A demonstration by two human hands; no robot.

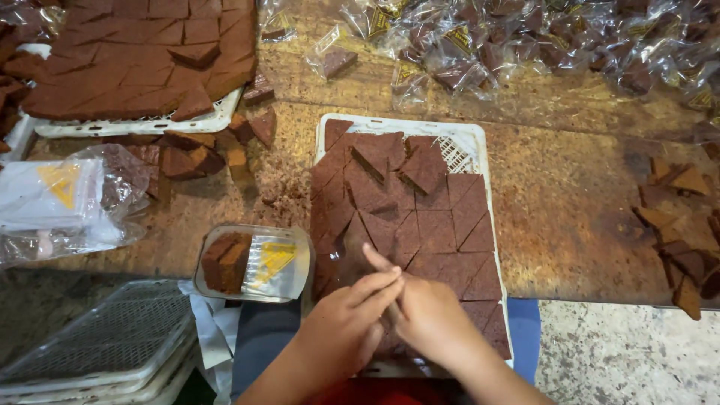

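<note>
My left hand [346, 324] and right hand [426, 315] meet over the near end of the white tray [474, 139], fingers pressed together and overlapping, the left fingers laid flat across the right. I cannot tell whether anything is pinched between them. Directly beneath them lie brown triangular cake pieces [420, 217], which fill the tray edge to edge; only its far right corner shows bare grid. The near end of the tray overhangs the table edge [600, 300] toward my lap. Bare tabletop lies right of the tray, well apart from the loose wedges [679, 232] at the far right. Just left of the tray, a clear plastic box [255, 262] holds stacked cake slices.
</note>
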